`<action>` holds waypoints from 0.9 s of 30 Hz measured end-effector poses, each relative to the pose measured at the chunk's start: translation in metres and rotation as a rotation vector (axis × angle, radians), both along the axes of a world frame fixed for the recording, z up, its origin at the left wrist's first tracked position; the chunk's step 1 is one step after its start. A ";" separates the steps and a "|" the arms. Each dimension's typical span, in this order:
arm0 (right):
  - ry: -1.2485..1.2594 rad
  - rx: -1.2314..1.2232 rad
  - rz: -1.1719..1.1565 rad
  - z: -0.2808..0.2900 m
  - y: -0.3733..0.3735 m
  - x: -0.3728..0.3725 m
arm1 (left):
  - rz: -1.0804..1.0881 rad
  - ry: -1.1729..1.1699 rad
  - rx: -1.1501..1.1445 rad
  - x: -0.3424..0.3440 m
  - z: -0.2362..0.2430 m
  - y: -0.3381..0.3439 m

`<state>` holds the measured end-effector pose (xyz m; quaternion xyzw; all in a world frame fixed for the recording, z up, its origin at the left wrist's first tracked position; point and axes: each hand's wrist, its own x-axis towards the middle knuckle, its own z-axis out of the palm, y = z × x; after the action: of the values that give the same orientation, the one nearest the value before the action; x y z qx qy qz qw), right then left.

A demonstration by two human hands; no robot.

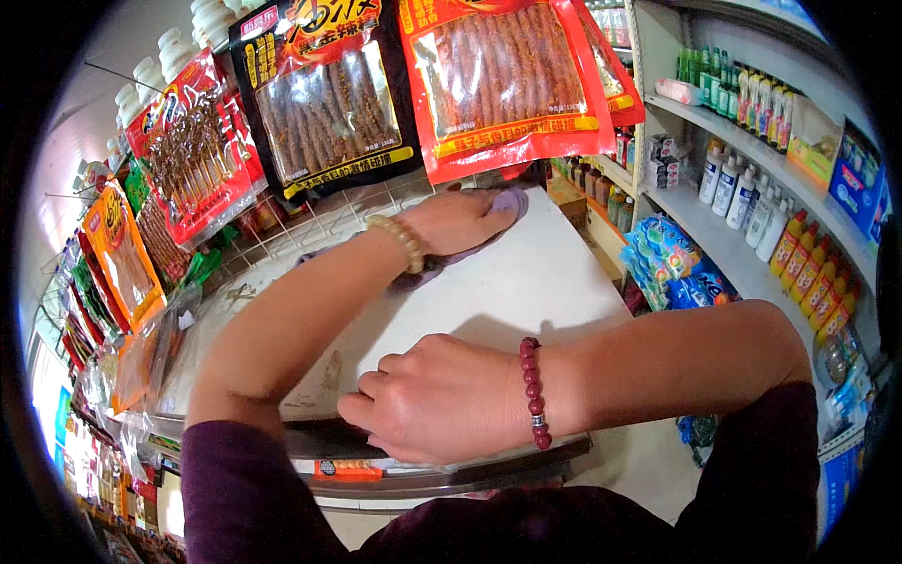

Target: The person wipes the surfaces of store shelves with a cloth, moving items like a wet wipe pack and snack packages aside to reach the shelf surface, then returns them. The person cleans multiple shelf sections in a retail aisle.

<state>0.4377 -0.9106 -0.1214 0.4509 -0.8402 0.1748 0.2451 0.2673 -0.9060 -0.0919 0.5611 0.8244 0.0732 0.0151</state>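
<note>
My left hand [460,222], with a pale beaded bracelet on its wrist, presses a purple cloth [510,201] against the white countertop [507,282] near its far edge. Bunched cloth shows past the fingertips, and darker folds lie under the wrist. Closer to me, my right hand [423,399] is curled into a loose fist over the counter's dark front edge, wearing dark red beads. Nothing sticks out of that fist; its palm side is hidden. Brown smudges [329,371] mark the countertop between my left forearm and right hand.
Large snack packets, one black [329,113] and one red [507,85], hang from a wire rack [357,209] right above the counter's back. More packets [122,249] crowd the left side. Shelves [752,141] of bottles and boxes stand at right, beside blue bags [672,263].
</note>
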 end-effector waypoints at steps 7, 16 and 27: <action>0.000 0.067 -0.021 0.002 0.005 -0.002 | -0.221 0.072 -0.046 -0.001 0.006 -0.053; -0.010 0.010 0.012 0.002 -0.002 -0.001 | -0.046 0.061 -0.113 -0.014 0.003 -0.004; 0.006 -0.012 0.001 0.002 -0.003 0.001 | -0.210 0.242 -0.035 -0.008 -0.001 -0.027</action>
<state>0.4384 -0.9132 -0.1198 0.4504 -0.8382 0.1786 0.2503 0.2590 -0.9333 -0.0928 0.6487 0.7580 -0.0113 -0.0669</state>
